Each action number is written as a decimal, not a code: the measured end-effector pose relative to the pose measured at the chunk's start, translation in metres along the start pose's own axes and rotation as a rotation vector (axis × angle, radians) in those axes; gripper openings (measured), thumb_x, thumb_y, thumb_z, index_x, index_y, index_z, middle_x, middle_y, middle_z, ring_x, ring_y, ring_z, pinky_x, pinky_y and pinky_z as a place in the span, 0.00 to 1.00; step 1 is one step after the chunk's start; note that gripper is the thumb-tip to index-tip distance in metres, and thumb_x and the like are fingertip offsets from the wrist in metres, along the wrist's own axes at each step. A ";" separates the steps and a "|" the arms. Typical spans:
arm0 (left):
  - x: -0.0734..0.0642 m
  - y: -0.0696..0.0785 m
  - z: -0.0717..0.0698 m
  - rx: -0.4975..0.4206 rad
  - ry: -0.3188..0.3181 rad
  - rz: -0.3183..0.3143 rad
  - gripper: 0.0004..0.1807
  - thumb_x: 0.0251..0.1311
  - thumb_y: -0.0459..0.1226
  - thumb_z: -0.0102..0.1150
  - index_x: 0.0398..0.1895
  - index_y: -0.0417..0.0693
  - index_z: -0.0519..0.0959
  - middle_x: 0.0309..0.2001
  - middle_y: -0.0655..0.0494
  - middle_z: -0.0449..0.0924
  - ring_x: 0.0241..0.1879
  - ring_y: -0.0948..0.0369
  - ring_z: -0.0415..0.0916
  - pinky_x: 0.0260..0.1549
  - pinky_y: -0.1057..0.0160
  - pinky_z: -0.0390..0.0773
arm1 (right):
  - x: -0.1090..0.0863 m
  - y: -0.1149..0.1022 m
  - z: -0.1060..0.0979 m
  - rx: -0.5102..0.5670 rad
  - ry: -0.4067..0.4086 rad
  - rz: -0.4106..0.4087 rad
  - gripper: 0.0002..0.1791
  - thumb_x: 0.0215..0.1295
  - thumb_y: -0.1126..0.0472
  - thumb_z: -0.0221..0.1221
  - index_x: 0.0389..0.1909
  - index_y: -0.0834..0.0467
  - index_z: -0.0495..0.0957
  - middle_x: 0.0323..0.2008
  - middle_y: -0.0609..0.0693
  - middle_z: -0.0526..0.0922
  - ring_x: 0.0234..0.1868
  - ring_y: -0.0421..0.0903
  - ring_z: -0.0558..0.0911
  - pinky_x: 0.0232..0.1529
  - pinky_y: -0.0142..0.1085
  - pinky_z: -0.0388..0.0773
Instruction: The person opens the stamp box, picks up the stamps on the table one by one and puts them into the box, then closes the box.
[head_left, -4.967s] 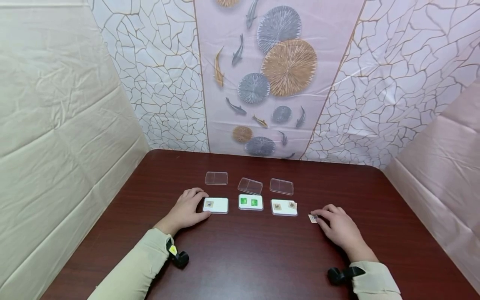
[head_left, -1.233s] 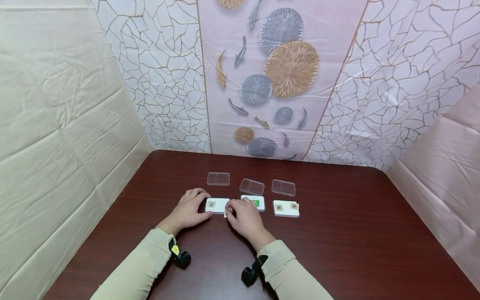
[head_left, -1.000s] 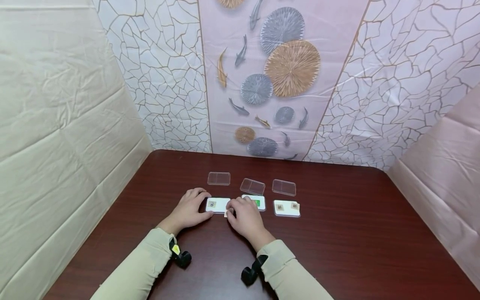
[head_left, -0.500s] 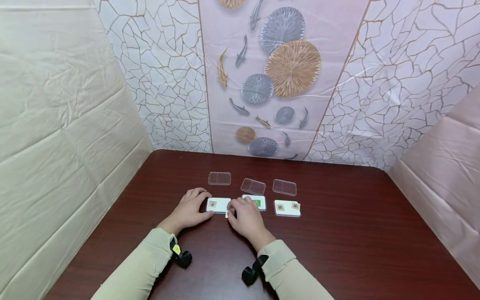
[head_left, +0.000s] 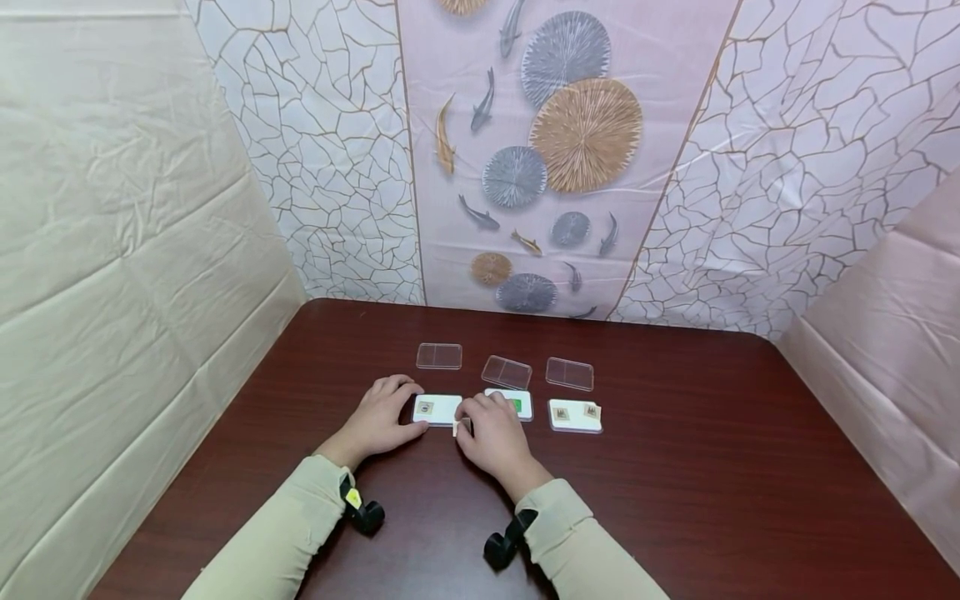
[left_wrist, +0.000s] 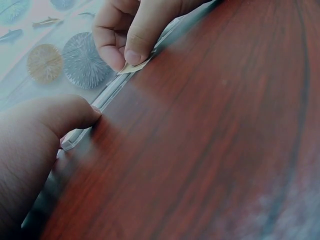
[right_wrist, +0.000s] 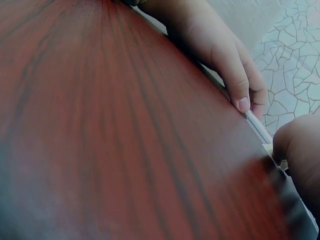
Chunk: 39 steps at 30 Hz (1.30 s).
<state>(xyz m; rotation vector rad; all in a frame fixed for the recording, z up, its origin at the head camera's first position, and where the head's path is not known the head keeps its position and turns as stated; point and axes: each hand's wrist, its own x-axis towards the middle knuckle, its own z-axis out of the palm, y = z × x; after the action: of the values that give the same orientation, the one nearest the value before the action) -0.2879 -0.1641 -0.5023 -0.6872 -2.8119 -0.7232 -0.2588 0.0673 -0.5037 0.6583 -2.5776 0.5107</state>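
Note:
My left hand [head_left: 377, 418] grips the left end of a white shallow case [head_left: 446, 410], thumb at its front edge and fingers at the back corner. One small beige stamp-like square [head_left: 425, 407] lies on that case's left half. Between thumb and fingertips my right hand [head_left: 495, 433] pinches another beige stamp-like square [left_wrist: 131, 68], right at the case's front right edge. The right hand partly hides the middle white case [head_left: 497, 392], where a green square [head_left: 517, 405] shows. The right-hand case [head_left: 576, 424] bears two beige squares; one [head_left: 592, 412] overhangs its corner.
Behind the cases lie three clear plastic lids: left [head_left: 439, 357], middle [head_left: 507, 372], askew, and right [head_left: 570, 374]. All stand on a dark red wooden table [head_left: 712, 467]. Patterned cloth [head_left: 525, 167] hangs beyond its far edge.
Since five seconds ago, my right hand has carried the beige square from the table's right side to the left case. Over the last second both hands have stayed nearly still.

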 end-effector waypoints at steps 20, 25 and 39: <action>0.000 -0.003 0.000 0.015 -0.007 -0.008 0.29 0.56 0.51 0.67 0.59 0.49 0.77 0.62 0.47 0.70 0.64 0.44 0.63 0.64 0.40 0.62 | -0.001 -0.003 -0.001 -0.018 0.010 0.001 0.03 0.58 0.59 0.62 0.33 0.49 0.81 0.33 0.45 0.79 0.38 0.49 0.74 0.47 0.47 0.71; 0.000 -0.004 0.000 0.019 -0.013 -0.013 0.29 0.56 0.51 0.67 0.59 0.50 0.77 0.62 0.48 0.70 0.64 0.45 0.63 0.64 0.41 0.62 | 0.000 -0.003 -0.001 -0.006 -0.001 0.007 0.03 0.58 0.59 0.62 0.34 0.50 0.81 0.34 0.46 0.79 0.39 0.50 0.74 0.47 0.48 0.71; 0.002 -0.004 0.001 0.018 -0.027 -0.013 0.29 0.58 0.52 0.67 0.60 0.51 0.77 0.62 0.49 0.70 0.65 0.46 0.63 0.65 0.40 0.61 | 0.000 -0.001 -0.001 0.021 -0.019 0.025 0.03 0.59 0.59 0.63 0.34 0.50 0.81 0.35 0.45 0.79 0.40 0.51 0.74 0.48 0.48 0.71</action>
<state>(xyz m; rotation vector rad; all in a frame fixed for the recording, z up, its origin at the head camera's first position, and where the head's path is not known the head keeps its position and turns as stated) -0.2914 -0.1657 -0.5046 -0.6812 -2.8459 -0.6950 -0.2577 0.0671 -0.5029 0.6419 -2.6049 0.5424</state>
